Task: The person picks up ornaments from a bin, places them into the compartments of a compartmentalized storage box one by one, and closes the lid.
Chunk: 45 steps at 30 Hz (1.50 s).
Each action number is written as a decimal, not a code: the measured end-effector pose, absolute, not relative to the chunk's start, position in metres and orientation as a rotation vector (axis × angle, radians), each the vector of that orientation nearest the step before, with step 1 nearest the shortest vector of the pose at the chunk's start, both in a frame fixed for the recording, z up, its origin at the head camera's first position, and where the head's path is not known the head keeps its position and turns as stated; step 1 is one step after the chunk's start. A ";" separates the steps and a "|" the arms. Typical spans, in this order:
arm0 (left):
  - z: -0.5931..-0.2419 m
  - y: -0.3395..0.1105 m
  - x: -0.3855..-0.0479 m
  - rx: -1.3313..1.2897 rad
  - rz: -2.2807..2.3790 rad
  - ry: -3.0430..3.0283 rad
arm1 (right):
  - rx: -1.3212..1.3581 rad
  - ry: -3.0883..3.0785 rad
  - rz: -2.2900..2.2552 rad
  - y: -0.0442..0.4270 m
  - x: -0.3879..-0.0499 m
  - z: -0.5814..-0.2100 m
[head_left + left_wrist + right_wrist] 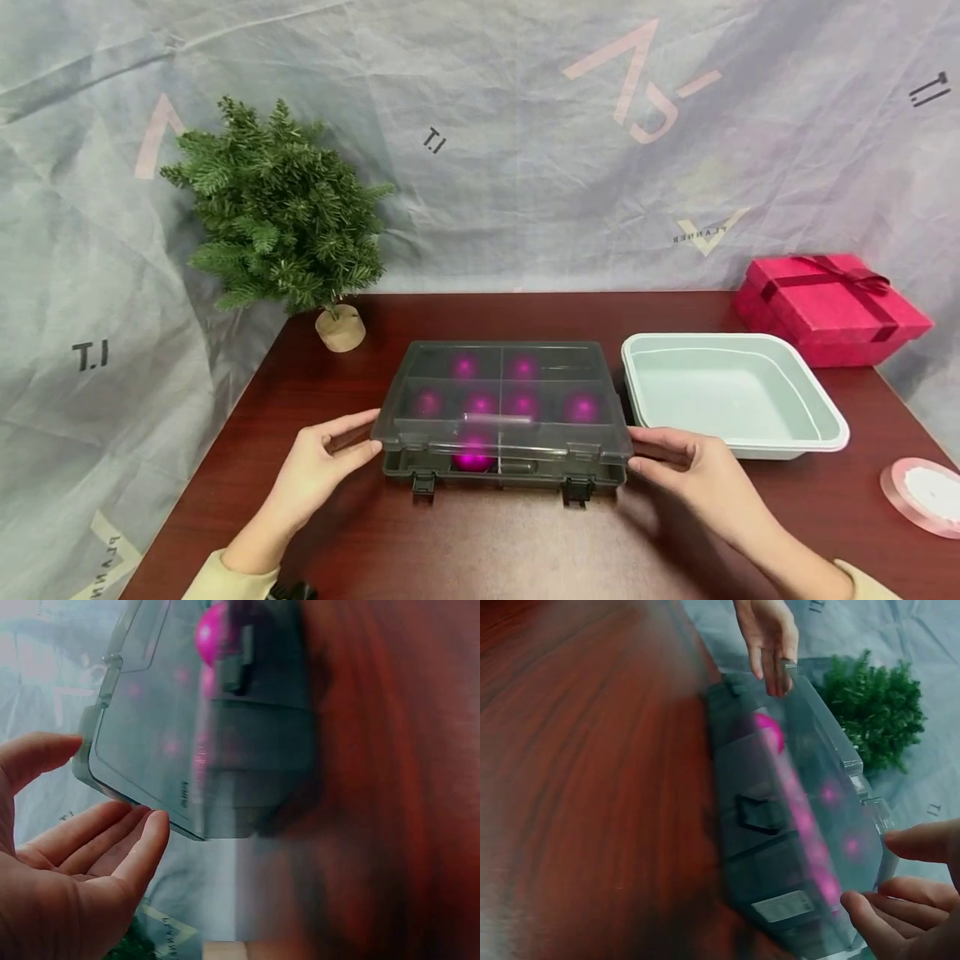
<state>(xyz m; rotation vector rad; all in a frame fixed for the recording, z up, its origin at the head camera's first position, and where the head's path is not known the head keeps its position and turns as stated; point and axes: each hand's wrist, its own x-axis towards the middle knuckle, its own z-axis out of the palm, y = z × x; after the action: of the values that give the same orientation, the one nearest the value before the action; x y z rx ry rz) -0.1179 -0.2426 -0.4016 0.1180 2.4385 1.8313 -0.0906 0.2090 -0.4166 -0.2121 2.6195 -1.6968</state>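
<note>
A dark see-through storage case (504, 482) lies on the table, its clear lid (551, 442) partly raised at the front. Several bright pink balls (474, 457) sit in its compartments. My left hand (318, 467) pinches the lid's left front corner between thumb and fingers. At the opposite corner my right hand (705, 479) pinches the lid the same way. Both latches hang loose on the front, the right latch (577, 491) in plain sight. In the right wrist view, a white label (782, 907) shows on the case.
A pale green basin (738, 392) stands close to the case's right side. Behind it sits a red gift box (817, 308) with a bow. A small artificial tree (277, 208) rises at the back left. One pink ribbon roll (926, 496) lies at the right edge.
</note>
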 end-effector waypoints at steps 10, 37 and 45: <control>-0.427 -0.242 -0.109 0.079 1.826 2.446 | -0.310 2.855 -1.560 0.202 -0.084 -0.441; -0.416 -0.229 -0.117 0.364 1.629 2.823 | -0.291 2.937 -1.454 0.210 -0.082 -0.440; -0.405 -0.170 -0.114 1.201 0.952 3.018 | -0.472 2.127 -1.784 0.221 -0.084 -0.450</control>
<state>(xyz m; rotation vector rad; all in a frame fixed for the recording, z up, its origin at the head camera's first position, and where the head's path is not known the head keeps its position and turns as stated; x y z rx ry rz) -0.1135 -0.1698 -0.4046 1.2009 3.0175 0.9517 -0.0844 0.2214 -0.4505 -0.4724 2.1271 -1.7841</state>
